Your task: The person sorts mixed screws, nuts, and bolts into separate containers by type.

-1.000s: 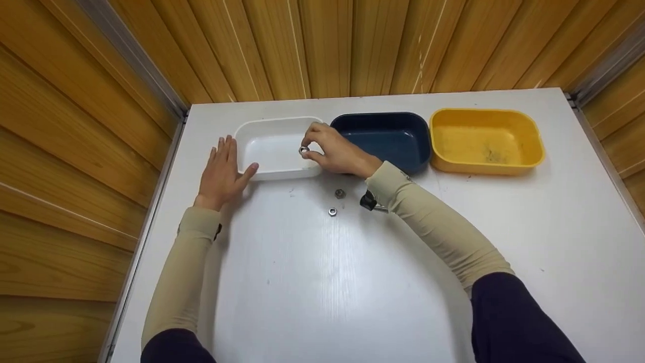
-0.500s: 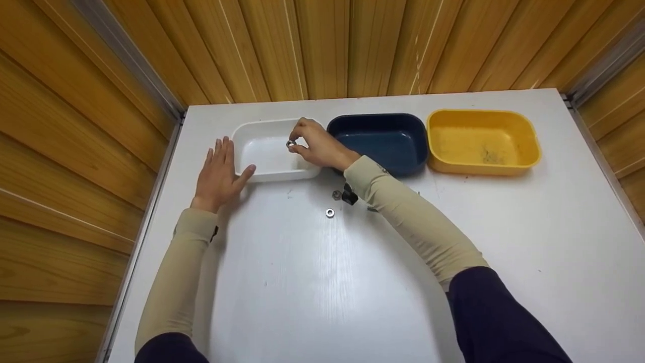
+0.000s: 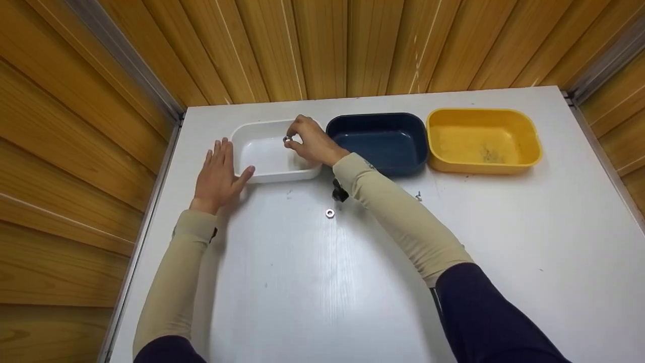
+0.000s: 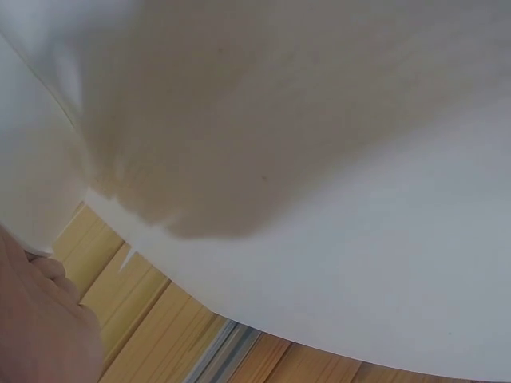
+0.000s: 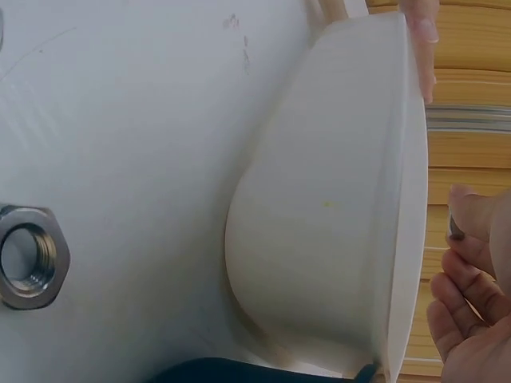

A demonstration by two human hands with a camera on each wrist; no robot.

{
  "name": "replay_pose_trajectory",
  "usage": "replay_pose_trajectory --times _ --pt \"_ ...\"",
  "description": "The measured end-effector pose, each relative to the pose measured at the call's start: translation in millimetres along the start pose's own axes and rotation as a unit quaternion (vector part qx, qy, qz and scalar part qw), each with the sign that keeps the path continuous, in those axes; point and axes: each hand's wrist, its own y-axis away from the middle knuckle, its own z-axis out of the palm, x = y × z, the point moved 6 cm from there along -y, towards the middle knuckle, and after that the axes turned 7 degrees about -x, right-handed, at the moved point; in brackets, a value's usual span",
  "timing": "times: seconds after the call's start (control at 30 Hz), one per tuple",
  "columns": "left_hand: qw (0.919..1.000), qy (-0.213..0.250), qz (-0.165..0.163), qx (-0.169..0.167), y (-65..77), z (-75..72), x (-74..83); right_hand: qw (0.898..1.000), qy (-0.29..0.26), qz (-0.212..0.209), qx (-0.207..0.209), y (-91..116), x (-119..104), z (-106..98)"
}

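Note:
My right hand (image 3: 315,142) pinches a small metal hex nut (image 3: 287,139) between thumb and fingertips, above the white bin (image 3: 277,177). In the right wrist view only a sliver of that nut (image 5: 455,230) shows. My left hand (image 3: 215,177) lies against the bin's left end with straight fingers, the thumb at its front corner. On the table in front of the bin lies another hex nut (image 3: 330,213). A hex nut (image 5: 33,257) appears large and close in the right wrist view. The left wrist view catches part of the left hand (image 4: 44,319).
A dark blue bin (image 3: 378,170) stands right beside the white one, and a yellow bin (image 3: 484,169) beside that. A small screw (image 3: 418,196) lies on the white table (image 3: 282,282) past the right forearm. Wooden panels (image 3: 322,50) wall the back and sides.
My right hand has moved left and slightly farther back over the white bin, carrying the nut. The right forearm now hides one table nut and uncovers the screw. The left hand stays at the bin.

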Motion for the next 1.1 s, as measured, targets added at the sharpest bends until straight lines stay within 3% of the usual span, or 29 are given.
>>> replay_pose_trajectory --times 0.17,0.4,1.1 --pt "1.0 -0.002 0.001 0.0 -1.9 -3.4 1.3 1.0 -0.005 0.018 0.012 -2.8 3.6 -1.6" --pt "1.0 -0.006 0.0 -0.002 -2.6 -3.6 1.0 1.0 -0.013 0.012 0.021 -4.1 4.1 -2.5" --pt "0.9999 0.0 0.0 -0.012 -5.2 3.8 4.5 1.0 -0.007 0.026 0.015 0.1 9.2 -0.7"
